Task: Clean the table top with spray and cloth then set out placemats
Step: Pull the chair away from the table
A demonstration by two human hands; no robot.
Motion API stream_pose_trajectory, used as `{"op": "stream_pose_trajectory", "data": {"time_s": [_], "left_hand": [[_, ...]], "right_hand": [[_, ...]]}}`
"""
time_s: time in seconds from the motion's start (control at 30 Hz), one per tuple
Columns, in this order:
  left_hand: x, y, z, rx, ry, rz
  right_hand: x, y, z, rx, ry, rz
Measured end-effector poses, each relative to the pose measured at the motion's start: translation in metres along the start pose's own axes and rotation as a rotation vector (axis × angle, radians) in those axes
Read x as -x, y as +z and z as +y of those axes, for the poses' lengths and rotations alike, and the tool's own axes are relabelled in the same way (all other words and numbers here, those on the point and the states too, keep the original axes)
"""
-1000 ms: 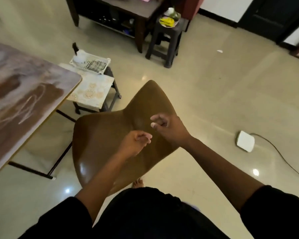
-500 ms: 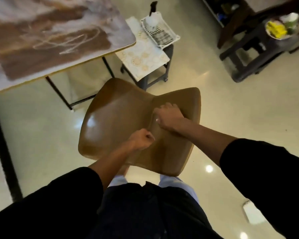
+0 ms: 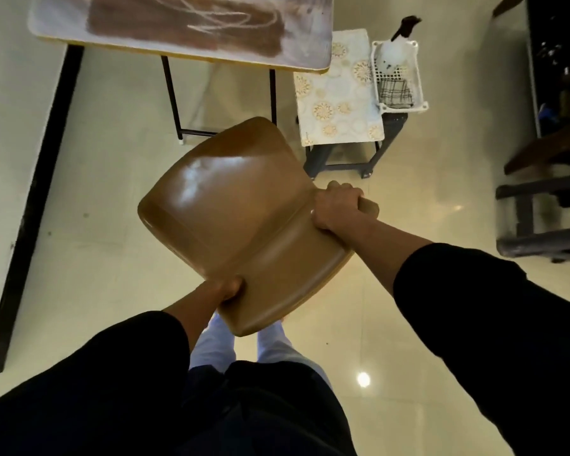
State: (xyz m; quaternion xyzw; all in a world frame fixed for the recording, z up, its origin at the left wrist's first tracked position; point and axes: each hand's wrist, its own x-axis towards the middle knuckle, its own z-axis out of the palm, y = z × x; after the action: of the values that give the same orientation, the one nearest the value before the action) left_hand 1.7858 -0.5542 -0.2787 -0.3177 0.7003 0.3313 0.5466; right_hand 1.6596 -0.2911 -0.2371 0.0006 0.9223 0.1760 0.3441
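Observation:
A brown plastic chair [image 3: 237,205] fills the middle of the view. My left hand [image 3: 226,289] grips the near left edge of its backrest. My right hand [image 3: 334,205] clamps the right edge where seat meets back. The table top [image 3: 185,24], brown and white with smeared marks, lies at the top left. Placemats [image 3: 338,93] with gold floral circles rest on a small stool to the table's right. Beside them a white basket [image 3: 420,77] holds a spray bottle [image 3: 394,51] and a checked cloth [image 3: 395,92].
Dark table legs [image 3: 171,93] stand beyond the chair. Dark wooden stools [image 3: 540,218] and furniture sit at the right edge. A black strip [image 3: 37,199] runs along the glossy tiled floor at left. My feet show under the chair.
Both hands went from hovering over the chair to gripping its edges. The view swung so the table now sits ahead and the chair points toward it.

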Motion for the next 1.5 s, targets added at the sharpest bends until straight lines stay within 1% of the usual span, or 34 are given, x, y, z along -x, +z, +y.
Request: {"op": "stream_pose_trajectory", "data": {"time_s": [0.07,0.1,0.13,0.17,0.2,0.3,0.37,0.43,0.63,0.8,0.9,1.03,1.2,1.5], "left_hand": [[-0.002,0.006,-0.016,0.402,-0.044,-0.078],[-0.004,0.01,-0.016,0.537,-0.019,-0.085],[-0.003,0.015,-0.011,0.628,-0.006,-0.047],[-0.004,0.018,-0.005,0.671,-0.026,0.019],[0.0,0.02,0.004,0.667,-0.045,0.093],[-0.003,0.024,0.008,0.693,-0.071,0.193],[-0.009,0.027,-0.002,0.642,-0.109,0.314],[-0.008,0.027,-0.007,0.63,-0.117,0.398],[-0.003,0.017,-0.012,0.708,-0.13,0.465],[0.011,-0.013,-0.015,0.649,-0.104,0.482],[0.02,-0.039,-0.02,0.593,-0.05,0.48],[0.021,-0.077,-0.027,0.474,0.02,0.48],[0.016,-0.156,-0.025,0.286,0.072,0.494],[-0.009,-0.299,-0.011,-0.072,0.157,0.552]], "right_hand": [[-0.001,0.001,0.0,0.01,0.023,-0.011],[-0.001,0.001,0.0,0.003,0.035,-0.018],[-0.002,0.0,0.002,-0.005,0.038,-0.025],[-0.003,-0.002,0.005,-0.014,0.036,-0.036],[-0.004,-0.005,0.006,-0.024,0.033,-0.053],[-0.006,-0.008,0.008,-0.062,0.028,-0.084],[-0.006,-0.01,0.011,-0.106,0.039,-0.069],[-0.009,-0.011,0.017,-0.156,0.044,-0.042],[-0.015,-0.017,0.021,-0.33,0.077,0.059],[-0.001,-0.035,0.014,-0.349,0.074,0.108],[0.009,-0.045,0.003,-0.381,0.077,0.124],[0.024,-0.054,-0.018,-0.442,0.128,0.136],[0.033,-0.071,-0.06,-0.543,0.187,0.105],[0.039,-0.096,-0.157,-0.716,0.363,0.045]]}}
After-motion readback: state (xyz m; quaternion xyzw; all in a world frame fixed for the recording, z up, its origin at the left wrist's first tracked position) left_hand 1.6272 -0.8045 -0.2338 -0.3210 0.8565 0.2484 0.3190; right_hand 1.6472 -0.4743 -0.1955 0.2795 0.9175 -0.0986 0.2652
